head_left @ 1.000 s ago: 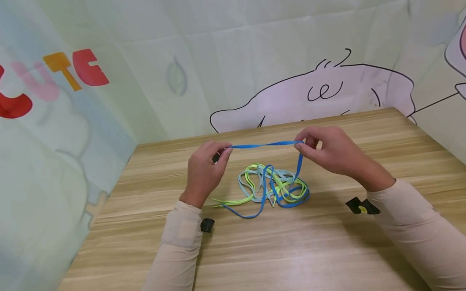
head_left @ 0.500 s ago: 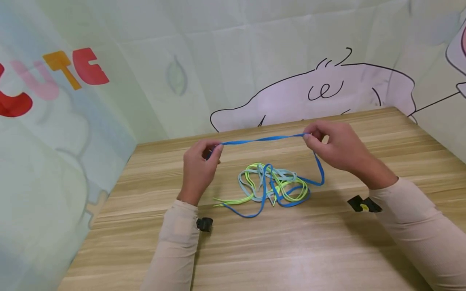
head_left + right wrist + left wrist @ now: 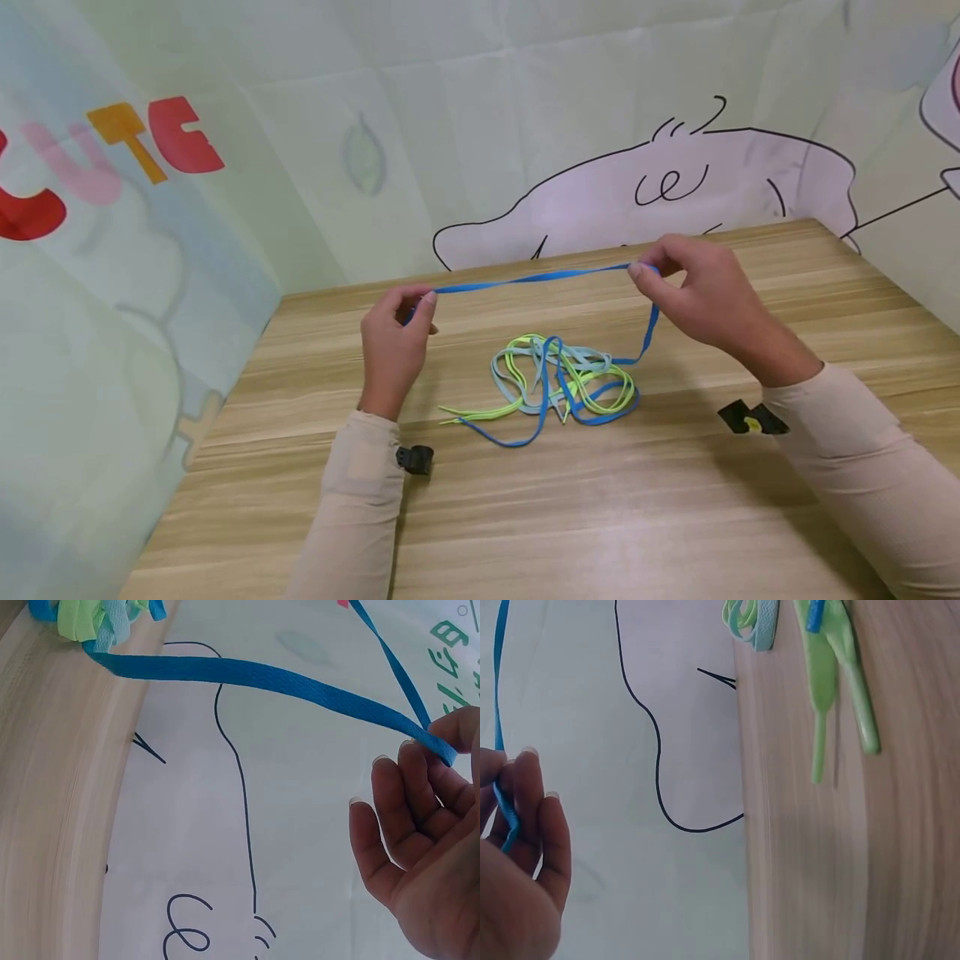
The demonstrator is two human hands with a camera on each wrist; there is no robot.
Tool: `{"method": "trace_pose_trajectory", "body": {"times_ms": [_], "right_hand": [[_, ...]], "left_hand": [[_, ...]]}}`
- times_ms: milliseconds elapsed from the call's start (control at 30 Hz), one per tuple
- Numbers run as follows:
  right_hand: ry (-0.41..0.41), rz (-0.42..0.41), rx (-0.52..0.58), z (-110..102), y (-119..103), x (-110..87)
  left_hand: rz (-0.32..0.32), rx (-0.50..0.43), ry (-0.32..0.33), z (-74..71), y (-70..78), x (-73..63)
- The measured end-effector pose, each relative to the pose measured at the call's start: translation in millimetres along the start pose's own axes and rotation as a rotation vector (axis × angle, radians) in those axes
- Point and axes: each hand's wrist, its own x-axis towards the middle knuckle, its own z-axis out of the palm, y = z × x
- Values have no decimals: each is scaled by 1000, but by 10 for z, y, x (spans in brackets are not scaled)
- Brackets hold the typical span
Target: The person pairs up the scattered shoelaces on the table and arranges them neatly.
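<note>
A flat blue shoelace (image 3: 536,277) runs almost taut between my two hands, raised above the table. My left hand (image 3: 393,350) pinches it between thumb and fingers; in the left wrist view a short end of the blue lace (image 3: 507,814) lies across the fingers. The right hand (image 3: 705,292) pinches the lace farther along. From there the blue lace (image 3: 247,675) drops to a tangled pile on the table. That pile mixes the rest of the blue lace with yellow-green shoelaces (image 3: 487,414) and a pale blue shoelace (image 3: 497,379).
The wood-grain table (image 3: 570,517) reaches back to a printed cloth backdrop (image 3: 315,125) with a cartoon drawing and letters. Small black devices sit at both wrists, one the left wrist camera (image 3: 416,459).
My hands have moved apart, the left one leftward and the right one up and rightward. The blue stretch between them is longer, and more lace has lifted from the pile.
</note>
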Motion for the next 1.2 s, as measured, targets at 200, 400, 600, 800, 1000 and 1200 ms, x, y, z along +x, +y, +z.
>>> {"method": "trace_pose_trajectory", "body": {"times_ms": [200,400,600,800,1000,1200], "right_hand": [[43,-2,13,-16,19,4],[77,4,13,-22,18,8],[142,7,36,-30,40,17],[195,25,52,-39,56,31],[216,32,72,-52,66,48],[234,54,91,-58,84,45]], "left_hand": [[-37,-17,16,-26,-10,11],[-73,-34,19,-40,18,-2],[-106,-65,26,-26,-12,-5],[-123,-79,38,-33,-43,8],[-132,-103,51,-53,-89,22],[-147,-111,46,-20,-140,39]]}}
